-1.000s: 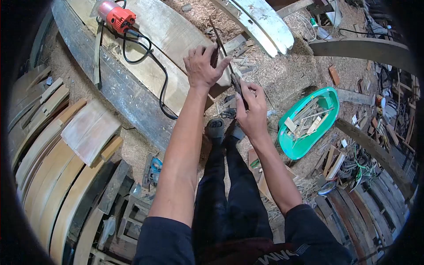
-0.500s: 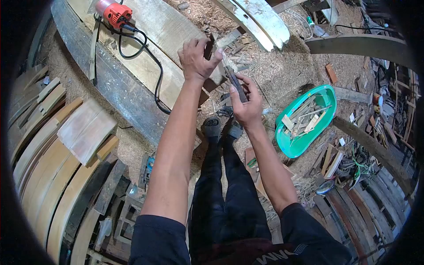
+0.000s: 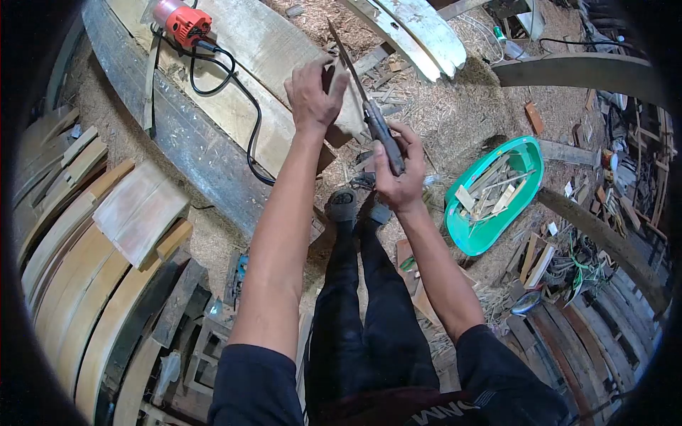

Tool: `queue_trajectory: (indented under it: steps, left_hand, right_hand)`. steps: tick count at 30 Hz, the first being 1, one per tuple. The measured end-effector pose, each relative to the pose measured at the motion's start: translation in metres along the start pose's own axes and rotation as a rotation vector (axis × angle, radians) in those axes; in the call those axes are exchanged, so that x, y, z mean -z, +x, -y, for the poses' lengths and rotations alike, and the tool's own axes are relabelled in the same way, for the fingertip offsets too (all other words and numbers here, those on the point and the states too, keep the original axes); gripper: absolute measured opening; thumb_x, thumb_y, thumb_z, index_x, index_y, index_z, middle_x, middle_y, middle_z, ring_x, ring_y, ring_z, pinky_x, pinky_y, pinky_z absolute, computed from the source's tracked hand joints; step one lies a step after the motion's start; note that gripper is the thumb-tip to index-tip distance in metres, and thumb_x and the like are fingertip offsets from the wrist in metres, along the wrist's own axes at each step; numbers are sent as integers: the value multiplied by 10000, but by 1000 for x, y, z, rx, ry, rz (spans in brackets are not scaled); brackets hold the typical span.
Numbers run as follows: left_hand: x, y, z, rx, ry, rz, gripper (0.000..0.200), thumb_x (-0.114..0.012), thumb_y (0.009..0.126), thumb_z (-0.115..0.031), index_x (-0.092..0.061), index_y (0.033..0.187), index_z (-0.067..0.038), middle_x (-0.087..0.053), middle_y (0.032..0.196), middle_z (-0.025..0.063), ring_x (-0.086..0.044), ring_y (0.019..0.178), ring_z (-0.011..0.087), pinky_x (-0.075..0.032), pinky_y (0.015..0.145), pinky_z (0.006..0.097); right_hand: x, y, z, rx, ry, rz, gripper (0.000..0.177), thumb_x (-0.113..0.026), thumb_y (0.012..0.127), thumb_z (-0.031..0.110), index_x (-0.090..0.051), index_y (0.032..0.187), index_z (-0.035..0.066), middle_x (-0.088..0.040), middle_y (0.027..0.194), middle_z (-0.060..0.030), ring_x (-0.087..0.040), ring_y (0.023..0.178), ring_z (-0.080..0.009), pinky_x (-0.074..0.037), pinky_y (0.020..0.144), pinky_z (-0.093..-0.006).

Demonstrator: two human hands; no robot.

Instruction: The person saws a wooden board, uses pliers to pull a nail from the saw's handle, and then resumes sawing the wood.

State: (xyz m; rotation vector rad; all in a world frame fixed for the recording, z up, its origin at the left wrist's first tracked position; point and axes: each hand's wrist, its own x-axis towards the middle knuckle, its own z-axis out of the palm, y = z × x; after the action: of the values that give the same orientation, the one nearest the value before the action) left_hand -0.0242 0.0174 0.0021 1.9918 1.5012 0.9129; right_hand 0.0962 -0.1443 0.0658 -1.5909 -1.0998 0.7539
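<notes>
Above shavings [image 3: 455, 113], blade [image 3: 349, 63] diagonally forward-left

The right hand [image 3: 403, 170] hides part of the dark handle [image 3: 379, 128] it wraps. The left hand [image 3: 312, 99] covers part of the wide plank [image 3: 256, 44] near its near end; the plank's far end runs out of view, as does the top of the red power tool [image 3: 188, 27]. Scraps [image 3: 503, 192] conceal much of the green tub's [image 3: 465, 228] floor.
</notes>
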Motion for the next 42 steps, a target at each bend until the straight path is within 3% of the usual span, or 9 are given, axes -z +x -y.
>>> queue_trajectory:
  steps: [3,5,8,15,22,27,31,35,42]
  left_hand:
    - [-6,-2,5,-164,-14,-107,513,-546,887,-517,-552,1305,-218,-549,1173,68,-514,1075,268,-349,912,460]
    - [-5,-7,3,-280,20,-63,611,-629,824,-364,-464,1407,-292,-448,1386,40,-477,1201,254,-322,991,471]
    - [0,-7,-1,-482,186,46,722,-661,713,-256,-462,1406,-314,-409,1473,10,-430,1294,250,-279,1052,467]
    - [-1,-5,-2,-401,65,54,766,-584,604,-94,-490,1342,-274,-411,1498,-9,-396,1353,203,-245,1085,468]
    - [0,-5,-3,-380,40,59,734,-585,603,-77,-496,1311,-249,-419,1490,-13,-402,1345,212,-249,1083,469]
    - [0,-5,-1,-360,41,66,712,-582,670,-79,-467,1356,-231,-404,1497,7,-384,1361,226,-231,1102,485]
    - [-3,-4,-1,103,106,-161,507,-431,957,-282,-427,1421,-77,-373,1511,143,-313,1414,310,-130,1155,542]
    - [-10,1,-3,219,426,-124,555,-486,936,-329,-420,1422,-71,-350,1525,156,-284,1437,306,-115,1171,551]
    - [-13,3,-5,250,505,-115,567,-527,902,-338,-439,1409,-100,-342,1537,134,-268,1449,291,-122,1175,547]
  right_hand:
    - [0,3,4,45,-5,-30,427,-634,901,31,-525,1313,12,-702,978,-162,-629,746,-110,-501,666,-256]
    - [-2,6,-3,153,-97,-41,403,-648,882,40,-574,1278,17,-701,1019,-184,-691,830,-185,-538,713,-304]
    - [-2,7,4,126,-110,-54,371,-662,864,44,-625,1232,9,-704,1009,-222,-731,871,-246,-563,730,-331]
    - [-6,13,17,168,-95,-92,338,-678,855,27,-631,1186,-24,-711,931,-205,-730,812,-210,-560,692,-310]
    - [-12,17,14,302,-108,-151,354,-681,860,39,-611,1199,-34,-705,938,-207,-721,806,-200,-556,674,-308]
    - [-20,10,31,99,-205,-112,438,-672,873,92,-560,1280,-28,-695,849,-207,-718,740,-198,-554,649,-327]
    - [-13,14,38,-108,-177,-50,458,-670,872,118,-560,1291,-32,-688,790,-195,-712,669,-232,-546,618,-347]
    - [-12,19,35,-4,-154,-83,393,-658,882,105,-595,1243,-40,-698,850,-208,-720,695,-267,-552,633,-357]
    - [-14,19,55,10,-240,-21,392,-651,882,72,-575,1239,-72,-699,883,-227,-732,751,-273,-559,659,-349]
